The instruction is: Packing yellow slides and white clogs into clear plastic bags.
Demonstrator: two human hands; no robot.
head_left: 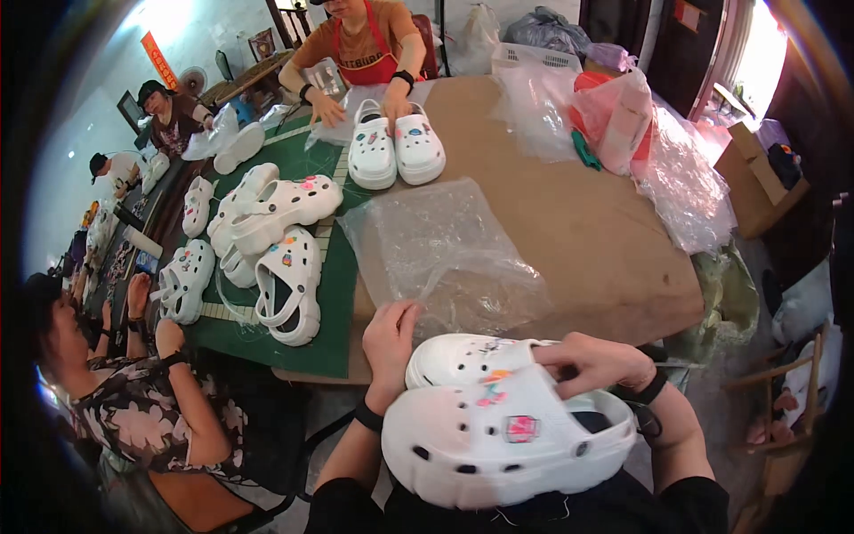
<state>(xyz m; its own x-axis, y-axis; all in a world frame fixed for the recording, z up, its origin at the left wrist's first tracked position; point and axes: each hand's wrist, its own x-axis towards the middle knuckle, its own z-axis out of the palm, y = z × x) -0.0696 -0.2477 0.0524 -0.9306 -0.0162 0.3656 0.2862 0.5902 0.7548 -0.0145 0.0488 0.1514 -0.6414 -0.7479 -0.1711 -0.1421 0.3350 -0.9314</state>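
Observation:
Close in front of me is a pair of white clogs with round holes and coloured charms, a near clog (507, 436) and a far clog (463, 358) partly behind it. My right hand (600, 363) grips them, its fingers reaching in at the openings and partly hidden. Beyond the toes, my left hand (390, 347) is closed, fingertips pinched at the near edge of a clear plastic bag (445, 236). That bag lies flat and wrinkled on the brown tabletop (587, 240).
Several white clogs (289, 209) lie on a green mat (334, 334) at left. Across the table, a co-worker's hands (396, 102) are at another white pair (396, 151). Clear bags (685, 187) pile up at far right. Another person (160, 409) sits close on my left.

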